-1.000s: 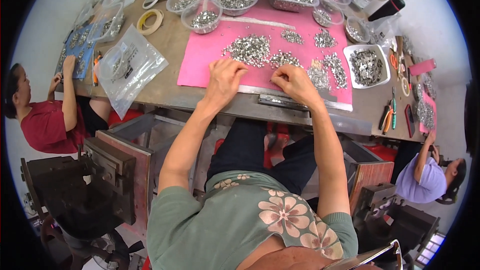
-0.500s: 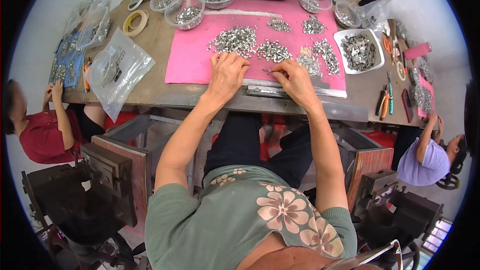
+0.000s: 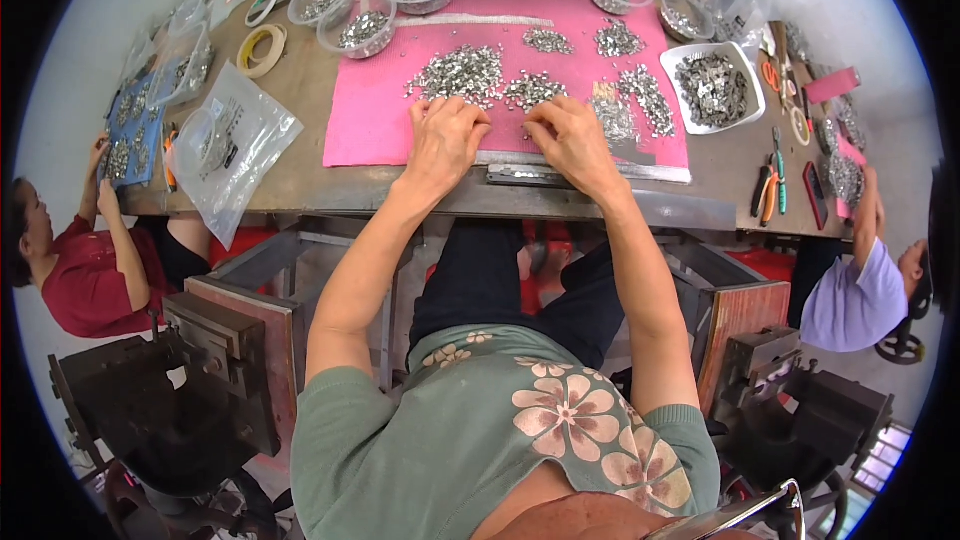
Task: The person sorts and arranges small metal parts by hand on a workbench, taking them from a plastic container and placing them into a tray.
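A pink ribbed mat (image 3: 365,105) lies on the table under both hands, with small shiny metal pieces heaped on it. My left hand (image 3: 445,145) rests at the near edge of the largest heap (image 3: 455,75). Its fingers are curled down and pressed together, and whatever they hold is hidden. Across a narrow gap, my right hand (image 3: 575,145) pinches thumb and forefinger at what looks like a small metal piece (image 3: 527,134). A smaller heap (image 3: 534,90) lies just beyond the right fingertips. Beneath the right wrist, a metal bar (image 3: 520,176) runs along the mat's near edge.
A white tray (image 3: 759,100) of darker metal pieces stands right of the mat. Clear tubs (image 3: 357,40) line the far side. Tape (image 3: 261,50) and a plastic bag (image 3: 235,155) lie left; pliers (image 3: 766,185) lie right. Co-workers sit at both sides.
The view has shifted slightly. My right hand has moved a little left and its fingers are drawn in closer. My left hand stays by the large heap.
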`<state>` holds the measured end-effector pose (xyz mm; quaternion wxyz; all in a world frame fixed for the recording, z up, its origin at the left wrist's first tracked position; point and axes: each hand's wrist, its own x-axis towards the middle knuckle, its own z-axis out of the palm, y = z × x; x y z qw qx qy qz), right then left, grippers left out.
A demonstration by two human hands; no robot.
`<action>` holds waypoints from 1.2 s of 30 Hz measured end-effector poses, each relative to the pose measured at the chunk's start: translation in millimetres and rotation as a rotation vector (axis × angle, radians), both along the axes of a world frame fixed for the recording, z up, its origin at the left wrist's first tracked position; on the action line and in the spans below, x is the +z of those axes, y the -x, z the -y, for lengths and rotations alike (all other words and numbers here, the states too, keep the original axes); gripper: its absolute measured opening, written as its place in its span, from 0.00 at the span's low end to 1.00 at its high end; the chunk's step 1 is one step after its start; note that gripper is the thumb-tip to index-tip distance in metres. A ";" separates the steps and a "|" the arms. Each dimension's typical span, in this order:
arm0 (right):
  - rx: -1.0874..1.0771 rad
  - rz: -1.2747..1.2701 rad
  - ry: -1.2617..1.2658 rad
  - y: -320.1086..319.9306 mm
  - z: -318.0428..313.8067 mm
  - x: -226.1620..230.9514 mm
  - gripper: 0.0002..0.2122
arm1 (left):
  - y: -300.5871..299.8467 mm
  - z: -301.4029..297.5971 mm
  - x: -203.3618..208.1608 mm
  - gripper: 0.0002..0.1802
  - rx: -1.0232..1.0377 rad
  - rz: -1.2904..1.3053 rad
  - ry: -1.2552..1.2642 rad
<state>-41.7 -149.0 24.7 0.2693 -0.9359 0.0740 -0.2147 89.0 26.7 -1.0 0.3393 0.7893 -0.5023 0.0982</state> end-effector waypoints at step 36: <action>-0.032 0.061 -0.017 45.5 24.9 -10.6 0.04 | 82.9 18.2 -4.0 0.09 -0.236 0.007 0.309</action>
